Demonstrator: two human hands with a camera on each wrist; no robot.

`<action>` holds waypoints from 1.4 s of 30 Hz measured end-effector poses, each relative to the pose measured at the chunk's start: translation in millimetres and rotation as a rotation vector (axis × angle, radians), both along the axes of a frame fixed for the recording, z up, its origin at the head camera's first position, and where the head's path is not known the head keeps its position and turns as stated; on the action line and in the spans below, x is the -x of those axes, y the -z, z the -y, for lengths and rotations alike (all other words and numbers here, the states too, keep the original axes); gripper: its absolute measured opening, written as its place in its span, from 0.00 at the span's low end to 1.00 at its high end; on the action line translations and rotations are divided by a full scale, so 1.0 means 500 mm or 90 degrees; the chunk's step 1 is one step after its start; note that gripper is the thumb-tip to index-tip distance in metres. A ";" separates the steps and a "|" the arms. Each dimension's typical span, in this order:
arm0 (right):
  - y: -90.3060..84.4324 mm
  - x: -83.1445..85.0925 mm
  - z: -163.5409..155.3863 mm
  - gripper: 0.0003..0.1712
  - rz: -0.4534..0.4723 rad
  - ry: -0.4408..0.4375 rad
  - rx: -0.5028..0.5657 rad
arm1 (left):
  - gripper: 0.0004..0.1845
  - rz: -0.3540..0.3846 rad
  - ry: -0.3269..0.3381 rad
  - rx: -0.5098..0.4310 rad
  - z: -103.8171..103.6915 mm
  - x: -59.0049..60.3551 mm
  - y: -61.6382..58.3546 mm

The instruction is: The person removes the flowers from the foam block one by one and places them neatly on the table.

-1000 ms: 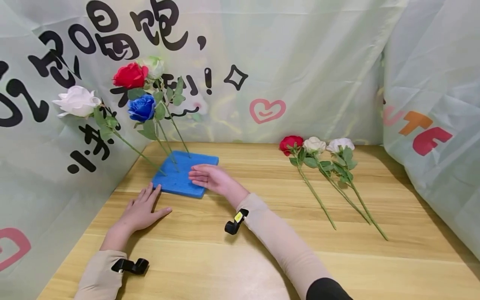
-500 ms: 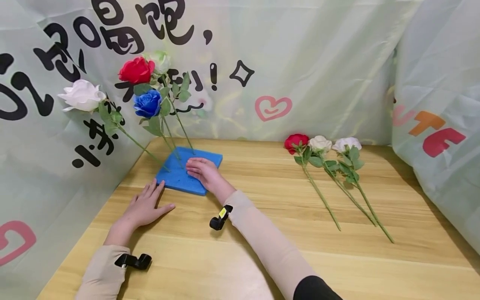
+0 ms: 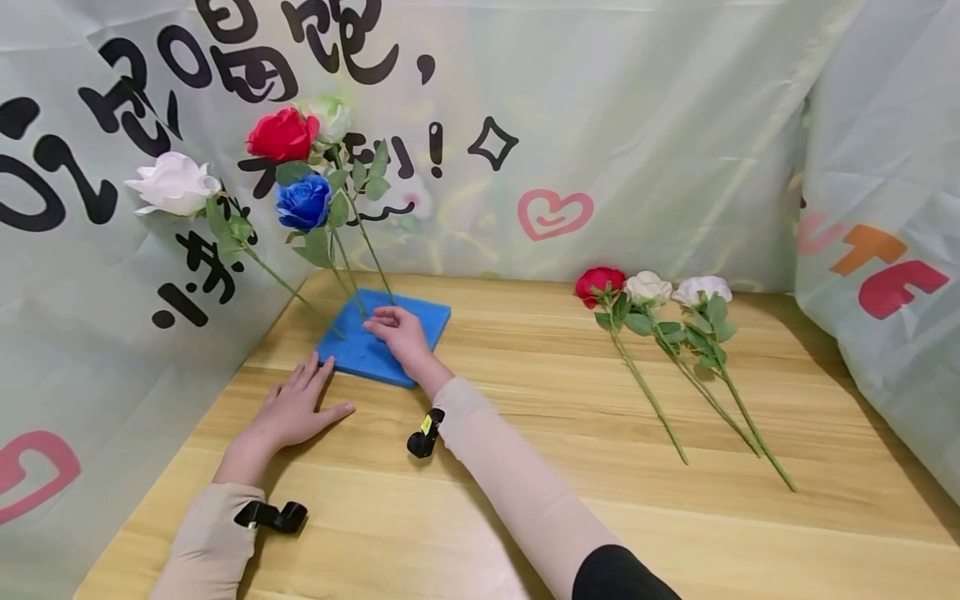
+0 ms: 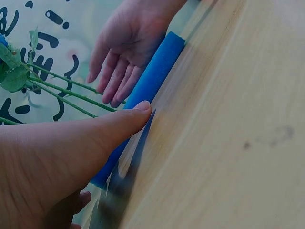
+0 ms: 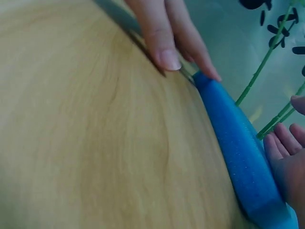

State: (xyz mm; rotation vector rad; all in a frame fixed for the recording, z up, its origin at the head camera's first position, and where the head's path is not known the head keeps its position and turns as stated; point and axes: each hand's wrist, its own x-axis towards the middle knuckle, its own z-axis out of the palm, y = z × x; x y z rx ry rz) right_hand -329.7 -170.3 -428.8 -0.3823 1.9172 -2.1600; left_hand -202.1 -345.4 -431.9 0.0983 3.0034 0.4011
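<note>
A blue foam board (image 3: 367, 360) lies on the wooden table, with several artificial roses stuck upright or leaning in it. They are a pale pink rose (image 3: 174, 183), a red rose (image 3: 283, 135), a blue rose (image 3: 303, 202) and a greenish-white rose (image 3: 330, 119). My left hand (image 3: 292, 412) rests on the table with fingers spread, fingertips touching the board's near left corner. Over the board, my right hand (image 3: 401, 337) is beside the stem bases, its fingers loosely bent. In the right wrist view, a gap shows between its thumb and fingers (image 5: 285, 143), near a green stem (image 5: 271, 125).
On the table's right side lie a red rose (image 3: 600, 283), a cream rose (image 3: 648, 287) and a white rose (image 3: 702, 289), stems pointing toward the front. A printed cloth backdrop (image 3: 660, 167) stands behind the table and along both sides.
My right hand has moved left over the board, closer to the stems, and its fingers have bent more. My left hand stays at the board's corner. The head view has shifted slightly.
</note>
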 end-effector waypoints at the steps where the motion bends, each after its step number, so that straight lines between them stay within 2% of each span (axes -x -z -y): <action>1: 0.000 0.000 0.001 0.26 -0.016 -0.002 -0.016 | 0.54 0.000 0.000 0.002 -0.001 0.000 0.000; 3: 0.002 0.000 0.002 0.26 -0.041 -0.006 -0.040 | 0.54 -0.001 0.001 0.000 -0.004 0.001 -0.001; 8: 0.011 0.005 0.000 0.27 -0.083 -0.017 -0.051 | 0.53 -0.003 0.006 -0.005 -0.017 0.001 0.000; 12: 0.020 0.008 -0.002 0.24 -0.102 -0.023 -0.058 | 0.53 -0.004 0.006 0.002 -0.024 -0.002 0.003; 20: 0.024 0.020 0.006 0.21 -0.150 -0.033 -0.118 | 0.52 -0.013 0.008 0.002 -0.025 0.000 0.004; 28: 0.024 0.025 0.007 0.16 -0.152 0.002 -0.075 | 0.52 -0.023 0.010 0.006 -0.021 0.004 0.006; 36: 0.025 0.031 0.010 0.18 -0.092 -0.006 0.045 | 0.52 -0.021 0.004 0.003 -0.013 0.001 0.005; 42: 0.021 0.031 0.016 0.17 -0.061 0.016 0.080 | 0.52 -0.018 0.001 0.000 -0.009 -0.001 0.003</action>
